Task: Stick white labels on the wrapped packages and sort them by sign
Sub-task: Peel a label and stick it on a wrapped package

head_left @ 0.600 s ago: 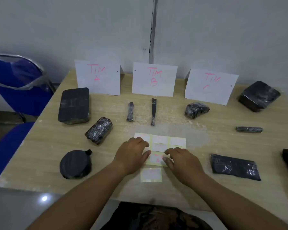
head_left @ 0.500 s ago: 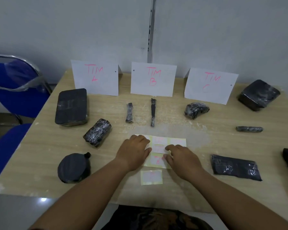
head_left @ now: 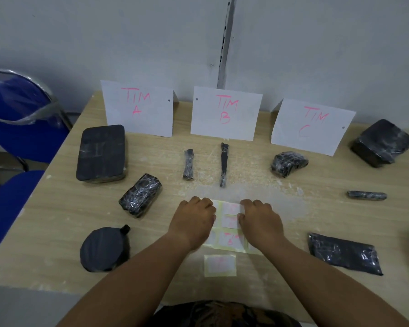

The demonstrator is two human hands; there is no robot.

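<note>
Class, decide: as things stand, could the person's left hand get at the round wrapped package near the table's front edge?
Probably yes. The round wrapped package lies left of the left hand with bare table between them; that hand would have to leave the label sheet.

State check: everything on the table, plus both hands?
left hand, fingers curled, resting on label sheet
right hand, fingers curled at a label, grip unclear
label sheet, flat, partly under hands
loose label, flat, apart from sheet
signs TIM A, TIM B, TIM C, upright
wrapped packages, no label visible
</note>
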